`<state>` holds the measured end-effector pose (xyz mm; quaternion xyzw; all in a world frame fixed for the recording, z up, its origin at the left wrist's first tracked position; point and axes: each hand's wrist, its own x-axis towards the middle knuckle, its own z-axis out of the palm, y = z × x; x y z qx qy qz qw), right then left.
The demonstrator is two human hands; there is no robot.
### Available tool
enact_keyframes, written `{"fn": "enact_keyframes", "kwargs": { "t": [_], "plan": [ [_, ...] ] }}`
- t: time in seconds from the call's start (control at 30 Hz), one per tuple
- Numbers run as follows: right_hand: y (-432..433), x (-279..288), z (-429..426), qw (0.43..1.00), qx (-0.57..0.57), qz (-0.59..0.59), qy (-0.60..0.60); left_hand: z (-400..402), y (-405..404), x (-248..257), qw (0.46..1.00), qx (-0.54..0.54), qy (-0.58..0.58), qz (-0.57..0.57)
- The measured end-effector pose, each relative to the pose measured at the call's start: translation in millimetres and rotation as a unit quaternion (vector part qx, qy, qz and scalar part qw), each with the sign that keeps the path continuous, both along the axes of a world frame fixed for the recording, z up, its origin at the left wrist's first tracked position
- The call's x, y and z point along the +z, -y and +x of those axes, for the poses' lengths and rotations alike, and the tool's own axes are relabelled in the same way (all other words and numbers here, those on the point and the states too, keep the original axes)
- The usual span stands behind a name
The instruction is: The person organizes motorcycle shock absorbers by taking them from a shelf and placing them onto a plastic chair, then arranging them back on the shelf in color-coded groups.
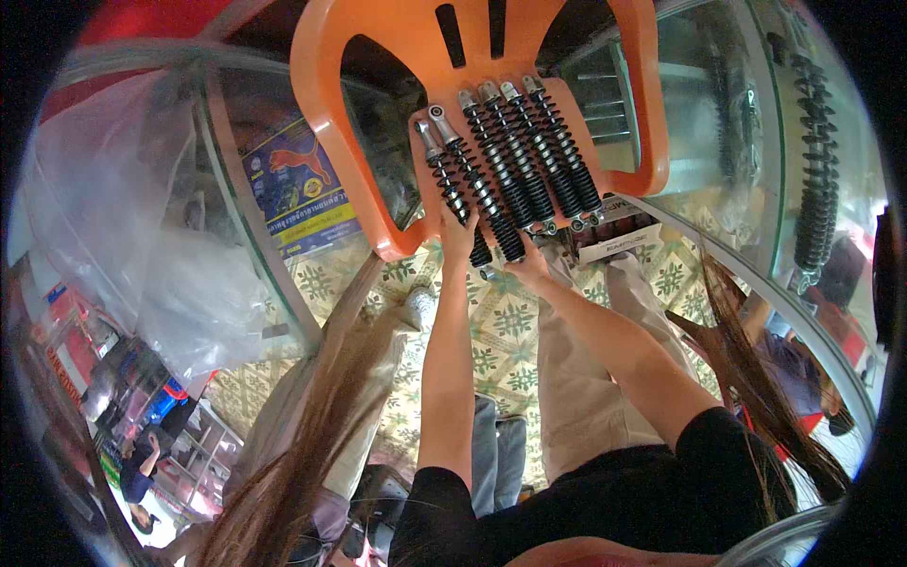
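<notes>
An orange plastic chair (382, 15) stands before me, with several shock absorbers lying side by side on its seat. They have black coil springs and silver metal ends. My left hand (459, 232) is closed around the lower half of the leftmost shock absorber (443, 170), whose bottom end juts past the seat's front edge. At the lower end of the neighbouring shock absorber (482, 186), my right hand (530, 266) grips the black spring; its ringed top points away from me. Four-in-a-row is avoided here: the other shock absorbers (528, 152) rest to the right, untouched.
Glass display cases flank the chair; a large coil-spring shock absorber (816, 170) hangs at the right one. Clear plastic sheeting (170, 234) covers the left side. A printed box (620, 241) sits on the patterned tile floor (514, 322) below the seat. Other people are behind me.
</notes>
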<state>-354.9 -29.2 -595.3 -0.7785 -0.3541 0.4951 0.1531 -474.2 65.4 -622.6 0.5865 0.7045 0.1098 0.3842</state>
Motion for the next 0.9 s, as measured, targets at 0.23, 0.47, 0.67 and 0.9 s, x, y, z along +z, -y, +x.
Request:
{"fn": "enact_keyframes", "kwargs": {
  "t": [0.23, 0.47, 0.67, 0.9],
  "plan": [
    [71.7, -107.8, 17.5, 0.876, -0.348, -0.212, -0.259, 49.7, -35.5, 26.4, 0.993, -0.079, -0.083, -0.026],
    [26.4, -50.2, -10.5, 0.801, -0.484, -0.225, -0.271, 26.1, -22.3, 10.0, 0.983, -0.064, -0.173, -0.017],
    [25.9, -37.0, -3.7, 0.828, -0.465, -0.188, -0.249, 40.0, -23.9, 13.8, 0.981, -0.063, -0.173, -0.061],
    [81.8, -19.3, 54.8, 0.879, -0.277, -0.119, -0.369, 51.1, 15.1, 11.5, 0.991, -0.015, -0.104, 0.08]
  ]
}}
